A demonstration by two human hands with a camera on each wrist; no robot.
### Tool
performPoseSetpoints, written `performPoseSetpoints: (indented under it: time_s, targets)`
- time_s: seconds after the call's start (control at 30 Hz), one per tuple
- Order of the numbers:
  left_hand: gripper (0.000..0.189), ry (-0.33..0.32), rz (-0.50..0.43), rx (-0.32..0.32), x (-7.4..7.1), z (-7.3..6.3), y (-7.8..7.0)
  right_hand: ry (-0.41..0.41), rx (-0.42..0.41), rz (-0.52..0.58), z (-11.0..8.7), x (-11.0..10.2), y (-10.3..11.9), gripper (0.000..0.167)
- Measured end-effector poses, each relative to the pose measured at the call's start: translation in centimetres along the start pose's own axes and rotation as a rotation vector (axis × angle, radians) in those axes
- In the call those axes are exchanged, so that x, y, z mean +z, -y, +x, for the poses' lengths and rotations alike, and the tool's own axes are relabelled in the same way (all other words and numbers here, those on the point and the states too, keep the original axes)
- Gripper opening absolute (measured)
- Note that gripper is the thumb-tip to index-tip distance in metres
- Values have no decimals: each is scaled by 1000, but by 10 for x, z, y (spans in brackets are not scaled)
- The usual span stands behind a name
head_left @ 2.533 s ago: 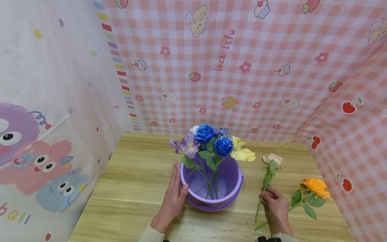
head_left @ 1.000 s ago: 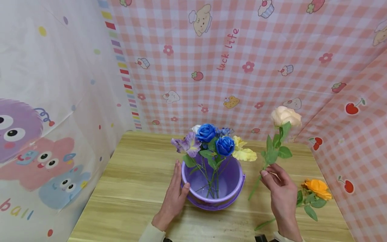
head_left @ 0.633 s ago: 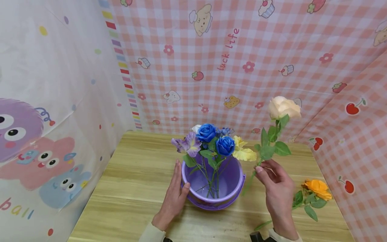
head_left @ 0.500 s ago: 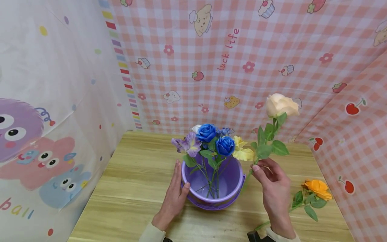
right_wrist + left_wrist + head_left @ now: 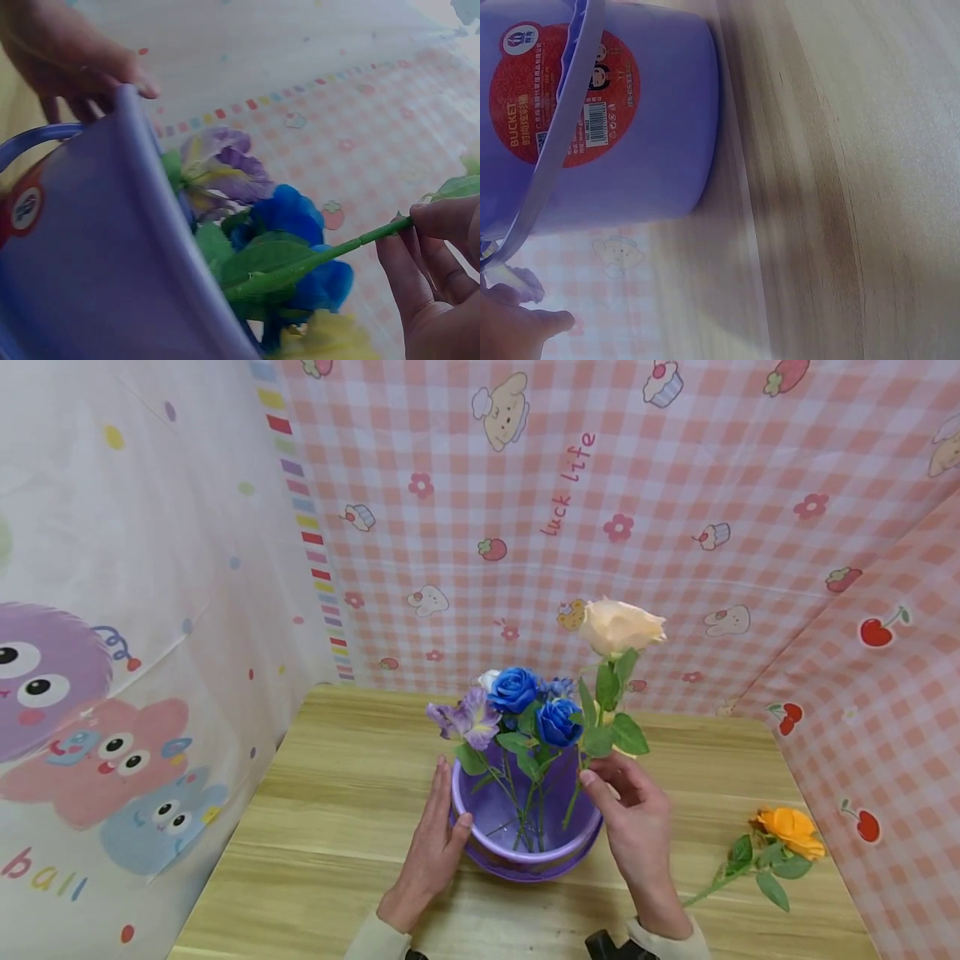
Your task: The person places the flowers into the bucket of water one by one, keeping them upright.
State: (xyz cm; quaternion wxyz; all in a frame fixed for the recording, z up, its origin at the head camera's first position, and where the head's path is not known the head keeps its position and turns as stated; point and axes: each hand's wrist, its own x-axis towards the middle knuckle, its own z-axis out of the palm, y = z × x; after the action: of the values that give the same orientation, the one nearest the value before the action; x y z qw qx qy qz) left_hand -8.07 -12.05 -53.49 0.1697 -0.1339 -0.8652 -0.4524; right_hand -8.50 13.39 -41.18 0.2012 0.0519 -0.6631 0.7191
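My right hand (image 5: pixel 633 810) pinches the green stem of a cream rose (image 5: pixel 619 627) between thumb and fingertips. The rose stands nearly upright over the right side of a purple bucket (image 5: pixel 534 858), its lower stem (image 5: pixel 300 266) reaching in past the rim. My left hand (image 5: pixel 431 852) rests with straight fingers along the bucket's left side, thumb at the rim. In the bucket stand blue roses (image 5: pixel 513 690), a purple iris (image 5: pixel 474 720), a white flower mostly hidden behind them, and a yellow flower (image 5: pixel 330 341) largely covered by the cream rose's leaves in the head view.
An orange rose (image 5: pixel 789 832) with green leaves lies on the wooden table (image 5: pixel 322 793) at the right. Behind the table hangs a pink checked cloth (image 5: pixel 465 477), and a white printed cloth (image 5: pixel 172 652) closes the left side. The bucket's handle (image 5: pixel 551 150) hangs down its outside.
My right hand has picked the cream rose up from the table, raised it upright and carried it left to the bucket, its stem end now inside the rim. My left hand stays at the bucket.
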Motion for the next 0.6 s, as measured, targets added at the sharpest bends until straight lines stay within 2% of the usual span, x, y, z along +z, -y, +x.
performPoseSetpoints:
  time_s: [0.2,0.33,0.47,0.6]
  targets:
    - [71,-13,-16,-21,1,0,-1,36,-26,-13,-3,10,-12,23]
    - [70,-25,-19,-15,1,-1,-1,58,-30,-78,-8,14,-21,23]
    - [69,-34,-7,-4,1,-4,-1,116,-63,-155,-14,17,-31,17]
    - [68,-40,0,6,1,-7,-1,181,-101,-186,-17,21,-39,22]
